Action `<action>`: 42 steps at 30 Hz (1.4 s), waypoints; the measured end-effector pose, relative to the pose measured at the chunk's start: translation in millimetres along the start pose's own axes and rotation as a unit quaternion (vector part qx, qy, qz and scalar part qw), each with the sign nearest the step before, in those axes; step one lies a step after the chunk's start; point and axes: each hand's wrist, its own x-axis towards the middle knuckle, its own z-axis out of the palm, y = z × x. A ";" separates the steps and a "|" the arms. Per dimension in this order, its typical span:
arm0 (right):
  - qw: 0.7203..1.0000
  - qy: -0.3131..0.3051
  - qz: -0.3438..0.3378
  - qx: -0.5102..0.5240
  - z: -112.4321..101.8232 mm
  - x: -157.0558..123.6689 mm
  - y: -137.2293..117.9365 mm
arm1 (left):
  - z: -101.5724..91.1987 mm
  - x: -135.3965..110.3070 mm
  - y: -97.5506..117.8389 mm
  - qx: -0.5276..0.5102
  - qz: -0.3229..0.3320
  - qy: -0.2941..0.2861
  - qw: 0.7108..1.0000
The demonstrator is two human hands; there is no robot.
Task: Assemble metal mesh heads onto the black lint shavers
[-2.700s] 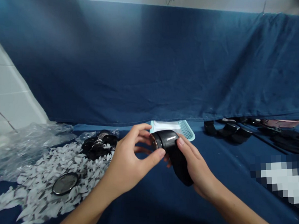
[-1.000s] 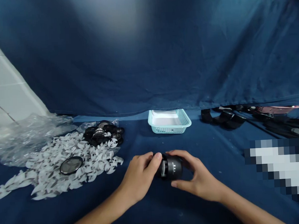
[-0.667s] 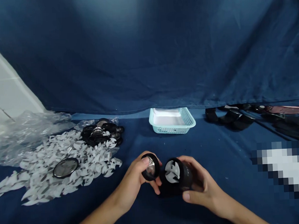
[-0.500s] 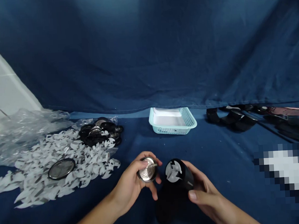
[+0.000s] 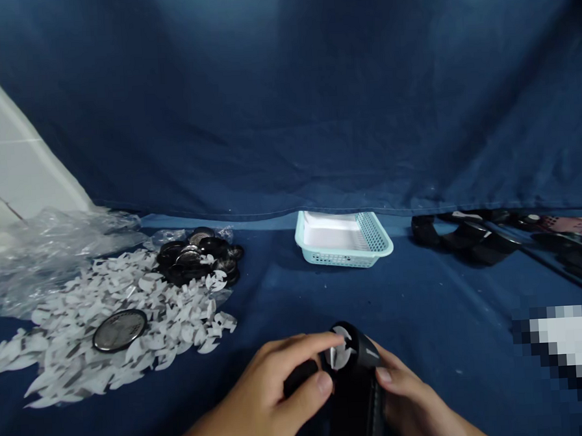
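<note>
My right hand (image 5: pixel 407 387) grips a black cylindrical housing (image 5: pixel 369 354) from its right side. Its round mouth faces left and up. In that mouth sits a pale, curved-bladed piece (image 5: pixel 344 358). My left hand (image 5: pixel 275 388) reaches across from the left, its index fingertip at the pale piece and its thumb near the rim. Curled between that thumb and the fingers is a dark round cap (image 5: pixel 302 375), mostly hidden. Below the mouth, a black part (image 5: pixel 352 410) runs toward the bottom edge; how it joins the housing is unclear.
Pale curved plastic pieces (image 5: pixel 179 315) lie heaped at left with a black-rimmed disc (image 5: pixel 120 331) on top. Behind them are black-rimmed parts (image 5: pixel 195 255) and clear plastic bags (image 5: pixel 53 250). A light-blue basket (image 5: pixel 342 259) stands mid-back; black utensils (image 5: pixel 472 241) lie at right.
My left hand has moved right to the housing's mouth and turned over, so the cap's perforated metal face is out of sight. The housing has tipped slightly in my right hand.
</note>
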 end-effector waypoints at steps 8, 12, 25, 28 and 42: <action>1.000 0.009 -0.013 0.005 -5.0 1.5 5.8 | -6.8 3.6 -6.4 0.029 0.025 -0.067 0.997; 1.000 0.007 -0.017 0.024 -7.3 1.7 7.8 | -9.7 2.9 -13.6 0.178 0.089 -0.059 0.978; 1.000 0.010 0.004 0.022 -5.8 -2.3 6.9 | -13.2 4.1 -22.2 0.231 0.117 -0.091 0.962; 0.999 0.036 -0.001 0.032 -8.2 -0.6 9.2 | -13.0 3.4 -21.4 0.241 0.140 -0.103 0.955; 1.000 0.017 0.004 -0.004 -3.1 0.8 1.6 | -13.9 6.2 -20.9 0.250 0.116 -0.091 0.957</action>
